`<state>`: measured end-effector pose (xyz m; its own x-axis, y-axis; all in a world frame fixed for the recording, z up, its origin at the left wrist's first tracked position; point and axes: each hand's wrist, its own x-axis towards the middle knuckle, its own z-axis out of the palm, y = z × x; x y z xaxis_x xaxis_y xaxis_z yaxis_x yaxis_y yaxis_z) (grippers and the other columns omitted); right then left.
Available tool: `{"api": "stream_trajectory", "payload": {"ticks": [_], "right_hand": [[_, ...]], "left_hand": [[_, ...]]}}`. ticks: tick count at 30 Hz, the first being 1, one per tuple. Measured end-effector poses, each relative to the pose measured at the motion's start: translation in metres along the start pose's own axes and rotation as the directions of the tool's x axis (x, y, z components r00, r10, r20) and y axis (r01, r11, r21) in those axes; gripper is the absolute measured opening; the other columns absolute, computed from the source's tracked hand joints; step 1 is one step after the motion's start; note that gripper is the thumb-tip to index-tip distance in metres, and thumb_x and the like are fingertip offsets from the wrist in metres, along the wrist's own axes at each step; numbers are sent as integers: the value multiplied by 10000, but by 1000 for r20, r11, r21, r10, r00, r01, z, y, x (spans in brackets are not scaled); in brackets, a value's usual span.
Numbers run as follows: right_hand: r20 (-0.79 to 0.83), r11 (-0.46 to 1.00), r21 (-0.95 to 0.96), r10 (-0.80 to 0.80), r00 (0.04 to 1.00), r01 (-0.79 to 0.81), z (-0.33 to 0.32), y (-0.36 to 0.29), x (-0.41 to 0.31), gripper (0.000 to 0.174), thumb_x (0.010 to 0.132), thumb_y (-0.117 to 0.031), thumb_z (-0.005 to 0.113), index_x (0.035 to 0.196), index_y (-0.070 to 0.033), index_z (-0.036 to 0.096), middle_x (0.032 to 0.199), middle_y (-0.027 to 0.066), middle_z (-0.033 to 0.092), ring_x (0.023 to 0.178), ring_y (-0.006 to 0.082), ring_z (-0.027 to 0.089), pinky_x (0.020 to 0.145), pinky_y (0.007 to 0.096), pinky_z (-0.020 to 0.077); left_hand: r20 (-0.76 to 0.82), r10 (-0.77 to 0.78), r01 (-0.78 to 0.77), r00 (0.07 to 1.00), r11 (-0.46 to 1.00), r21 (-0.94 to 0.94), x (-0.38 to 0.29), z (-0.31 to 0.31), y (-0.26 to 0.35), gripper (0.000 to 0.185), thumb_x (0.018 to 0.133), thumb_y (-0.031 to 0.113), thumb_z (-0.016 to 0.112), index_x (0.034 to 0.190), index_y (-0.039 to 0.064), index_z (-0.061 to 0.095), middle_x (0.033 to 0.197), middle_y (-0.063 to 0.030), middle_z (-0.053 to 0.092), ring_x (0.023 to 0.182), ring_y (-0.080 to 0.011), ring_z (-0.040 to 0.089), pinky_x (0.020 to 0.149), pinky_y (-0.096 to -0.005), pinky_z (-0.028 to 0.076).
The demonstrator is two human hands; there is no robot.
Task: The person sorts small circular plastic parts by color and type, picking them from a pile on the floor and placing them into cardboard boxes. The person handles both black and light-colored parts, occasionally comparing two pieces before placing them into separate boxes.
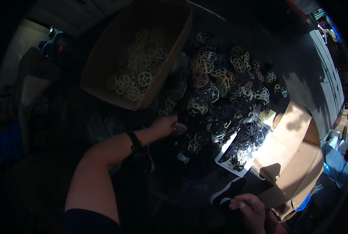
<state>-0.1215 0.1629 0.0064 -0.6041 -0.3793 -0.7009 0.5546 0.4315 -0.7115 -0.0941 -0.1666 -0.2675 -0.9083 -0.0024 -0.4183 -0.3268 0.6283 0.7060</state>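
My left hand (164,126), with a dark band on its wrist, reaches over the near left edge of a large pile of flat openwork discs (220,84). Its fingers are closed on a few pale openwork discs (179,127). Up and to the left of that hand stands a deep cardboard box (162,70) holding many pale yellow and whitish discs (145,78). My right hand (248,206) is low in the view, near a dark shoe, its fingers partly bent; nothing is visible in it. A white plastic buckle (183,158) lies below the pile.
A white box (231,170) full of black and clear pieces stands at the pile's lower right. Beside it is an open cardboard box (297,166) in bright sun. A dark shoe with a pale sole (226,190) rests below. Much of the near floor is in deep shadow.
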Motion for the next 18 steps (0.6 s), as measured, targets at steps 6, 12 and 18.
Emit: {"api": "stream_trajectory", "payload": {"ticks": [6,12,18], "right_hand": [[-7,1000,12,2,1000,-2,0,2,-2,190,876,-1,484,1037,37,575,896,96,614,803,143,584,749,245,469],[-18,999,33,12,1000,-12,3,3,-2,185,876,1,485,1031,36,578,892,93,614,800,141,581,749,246,470],[4,1000,24,15,1000,-15,6,3,1,183,873,7,484,1028,36,577,899,95,615,806,141,583,748,247,472]], "left_hand": [[-427,-165,-161,889,761,-629,-25,-100,31,238,829,83,614,1016,18,481,927,-67,576,869,-104,555,731,-254,466],[-917,-34,205,398,977,52,-22,-146,20,441,800,40,586,1203,22,409,1088,-130,518,1004,-224,512,866,-325,426],[-116,454,-414,883,872,262,-6,-48,20,197,776,95,597,959,34,560,972,-100,540,919,-272,546,767,-360,467]]}}
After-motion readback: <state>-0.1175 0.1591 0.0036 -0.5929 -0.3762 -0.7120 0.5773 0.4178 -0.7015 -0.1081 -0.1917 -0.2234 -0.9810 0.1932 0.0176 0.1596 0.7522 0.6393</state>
